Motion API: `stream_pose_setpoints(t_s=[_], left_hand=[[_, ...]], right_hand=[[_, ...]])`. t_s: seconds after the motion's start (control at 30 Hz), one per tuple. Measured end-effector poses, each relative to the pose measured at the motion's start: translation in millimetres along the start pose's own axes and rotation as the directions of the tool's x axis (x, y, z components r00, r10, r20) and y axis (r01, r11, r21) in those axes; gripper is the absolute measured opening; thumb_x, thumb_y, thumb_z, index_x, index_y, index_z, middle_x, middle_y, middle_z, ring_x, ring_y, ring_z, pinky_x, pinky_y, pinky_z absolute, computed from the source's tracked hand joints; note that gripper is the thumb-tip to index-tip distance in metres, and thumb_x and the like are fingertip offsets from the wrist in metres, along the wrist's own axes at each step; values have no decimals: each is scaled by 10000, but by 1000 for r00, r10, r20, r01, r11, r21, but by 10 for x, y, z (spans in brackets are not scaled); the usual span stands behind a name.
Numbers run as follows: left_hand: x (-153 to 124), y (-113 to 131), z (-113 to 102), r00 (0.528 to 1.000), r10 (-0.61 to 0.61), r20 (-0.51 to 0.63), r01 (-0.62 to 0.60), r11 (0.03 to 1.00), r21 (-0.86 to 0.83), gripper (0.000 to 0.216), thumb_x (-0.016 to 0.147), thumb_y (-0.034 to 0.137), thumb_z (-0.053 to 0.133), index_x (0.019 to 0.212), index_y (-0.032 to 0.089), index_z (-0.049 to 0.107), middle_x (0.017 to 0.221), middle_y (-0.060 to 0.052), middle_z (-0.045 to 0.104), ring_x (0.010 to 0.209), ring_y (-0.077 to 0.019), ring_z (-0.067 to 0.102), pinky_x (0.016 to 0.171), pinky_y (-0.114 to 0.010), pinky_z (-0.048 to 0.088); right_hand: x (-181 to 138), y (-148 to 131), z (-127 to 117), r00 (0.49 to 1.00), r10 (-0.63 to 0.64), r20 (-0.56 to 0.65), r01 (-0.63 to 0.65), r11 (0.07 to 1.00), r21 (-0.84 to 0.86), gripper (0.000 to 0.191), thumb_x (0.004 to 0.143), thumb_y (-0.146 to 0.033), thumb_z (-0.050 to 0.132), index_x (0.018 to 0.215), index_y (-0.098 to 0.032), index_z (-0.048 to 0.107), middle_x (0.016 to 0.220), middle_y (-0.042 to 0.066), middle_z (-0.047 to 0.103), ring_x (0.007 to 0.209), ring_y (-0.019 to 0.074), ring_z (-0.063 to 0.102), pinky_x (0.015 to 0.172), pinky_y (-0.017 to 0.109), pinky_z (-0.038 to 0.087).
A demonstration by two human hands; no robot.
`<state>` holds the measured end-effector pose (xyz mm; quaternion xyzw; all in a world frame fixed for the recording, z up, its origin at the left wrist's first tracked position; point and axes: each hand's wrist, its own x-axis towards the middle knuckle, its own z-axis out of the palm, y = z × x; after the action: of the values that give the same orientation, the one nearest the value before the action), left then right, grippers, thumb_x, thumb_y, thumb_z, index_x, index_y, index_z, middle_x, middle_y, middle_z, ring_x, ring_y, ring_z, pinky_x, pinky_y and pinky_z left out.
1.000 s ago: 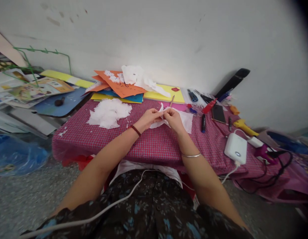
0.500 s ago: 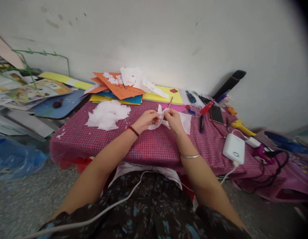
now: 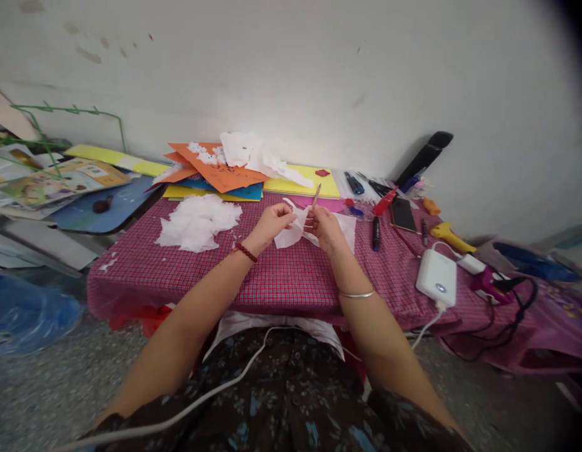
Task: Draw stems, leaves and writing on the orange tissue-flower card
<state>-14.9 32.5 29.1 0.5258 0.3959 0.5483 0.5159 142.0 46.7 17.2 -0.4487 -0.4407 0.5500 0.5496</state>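
My left hand (image 3: 270,224) and my right hand (image 3: 324,227) meet over the middle of a low table (image 3: 281,276) covered in red checked cloth. Both pinch a thin white piece of paper (image 3: 291,235) held between them just above the cloth. A slim pencil-like stick (image 3: 316,194) rises from the fingers of my right hand and points away towards the wall. A second white sheet (image 3: 348,228) lies flat under and behind my right hand.
A heap of white paper scraps (image 3: 196,223) lies to the left. Orange, blue and yellow card sheets (image 3: 225,176) are stacked at the back. To the right lie markers (image 3: 375,232), a phone (image 3: 402,215), a white power bank (image 3: 436,278) with cables, and a yellow tool (image 3: 448,236).
The view has drifted a little, so the table sits slightly lower and to the left. Both hands stay together on the white paper, which now hangs more open between them.
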Motion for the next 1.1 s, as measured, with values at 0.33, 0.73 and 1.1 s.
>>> stream_pose_setpoints(t_s=[0.33,0.73,1.1], left_hand=[[-3,-58,62,997,19,80,-29,991,133,162,732,136,718,647,152,581,620,42,554,588,-72,513,595,-187,442],[76,-43,-110,982,-66,-175,102,974,205,211,711,84,607,564,194,502,496,27,525,444,-99,449,467,-221,318],[160,-171,-198,998,35,49,-55,859,508,310,601,35,632,885,158,641,824,-21,644,714,-158,550,666,-247,392]], right_hand=[[7,33,-98,978,-140,153,177,949,-263,383,616,-489,782,678,-215,521,635,-42,552,594,124,516,576,272,440],[72,33,-146,884,-449,-132,273,723,-635,176,704,-157,572,623,-248,444,562,-50,466,575,154,427,592,297,312],[40,96,-43,884,-468,17,419,773,-476,130,734,-160,584,805,-233,504,704,-31,543,629,145,494,633,302,383]])
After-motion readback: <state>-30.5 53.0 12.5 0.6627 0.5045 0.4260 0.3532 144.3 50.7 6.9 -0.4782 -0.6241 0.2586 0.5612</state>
